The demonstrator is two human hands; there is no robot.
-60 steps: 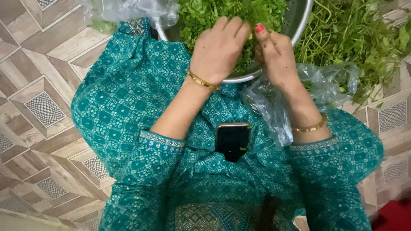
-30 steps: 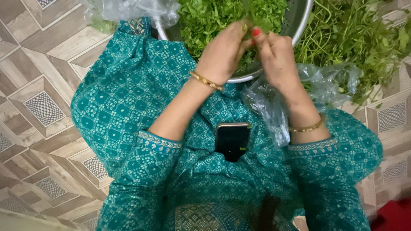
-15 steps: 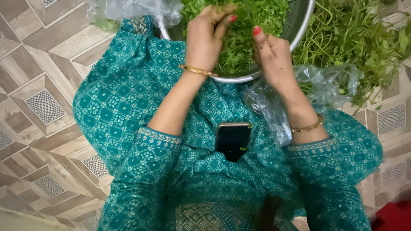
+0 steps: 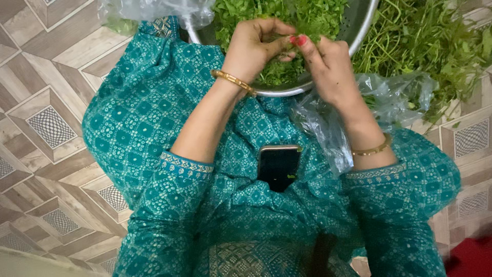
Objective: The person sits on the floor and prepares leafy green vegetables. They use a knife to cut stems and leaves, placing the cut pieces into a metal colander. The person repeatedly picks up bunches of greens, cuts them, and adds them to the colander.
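L hand & R hand pinching green sprig, over steel colander

One view only, head-worn, looking steeply down the wearer's own front. Lap in teal patterned cloth fills the centre and lower frame, close. Both forearms run up toward 12 o'clock; left hand and right hand meet just under the top edge, near the lens. Metal colander is cut by the frame at 12 o'clock. Patterned floor tiles at 9 o'clock. No second view overlaps.
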